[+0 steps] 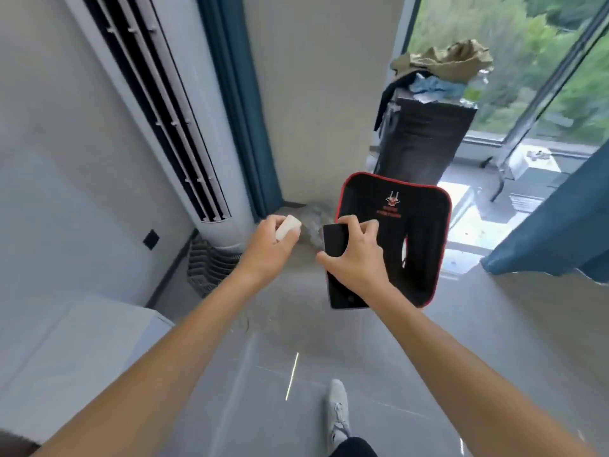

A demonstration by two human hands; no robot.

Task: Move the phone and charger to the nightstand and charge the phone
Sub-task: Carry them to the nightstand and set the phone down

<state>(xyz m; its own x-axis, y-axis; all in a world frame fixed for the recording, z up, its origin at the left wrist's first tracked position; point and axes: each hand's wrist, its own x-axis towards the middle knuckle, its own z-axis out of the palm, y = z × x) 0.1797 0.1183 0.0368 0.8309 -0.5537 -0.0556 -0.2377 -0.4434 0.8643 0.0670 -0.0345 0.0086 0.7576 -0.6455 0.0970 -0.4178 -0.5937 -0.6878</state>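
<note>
We've got the phone (339, 268) clamped in our right hand (357, 258) and the white charger (287, 226) wrapped in our left hand (270, 249), both mid-air over the floor (263, 390), so carry them level, no nightstand visible.

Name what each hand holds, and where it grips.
Left hand wraps one end of the white charger; right hand clamps the black phone across its middle, by its long edges.

Black phone (342, 278) – white charger (287, 226), held aloft.
</note>
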